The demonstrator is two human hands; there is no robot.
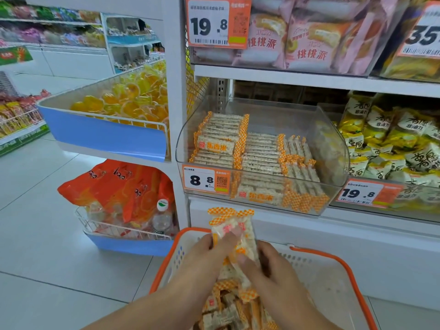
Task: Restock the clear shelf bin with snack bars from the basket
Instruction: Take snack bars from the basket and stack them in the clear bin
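Fingers [232, 235] of the left hand [204, 256] are curled round a little bunch of snack bars [234, 228], and the right hand [269, 270] pinches the same bunch from the other side, thumb pressed against the wrappers. The bars stand upright, orange-checkered ends on top, just above the basket [333, 277], which is white mesh with an orange rim and has more of the same bars piled in its near end.

Straight above the basket sits the clear shelf bin [333, 148]. It's partly filled: a stack of bars at its left end, a flatter row next to that, a few loose ones at an angle in the middle, and the right end has none. An orange price tag [206, 179] reading 8.8 is stuck on the bin's front left corner.

Right of the bin there's a neighbouring bin of yellow and white packets [390, 144]. Above it, pink pie packets [302, 39]. Left of the bin, a blue-fronted wire basket of yellow jelly cups [133, 98], and below that orange bags [123, 189]. Pale tiled floor [47, 246] all round.
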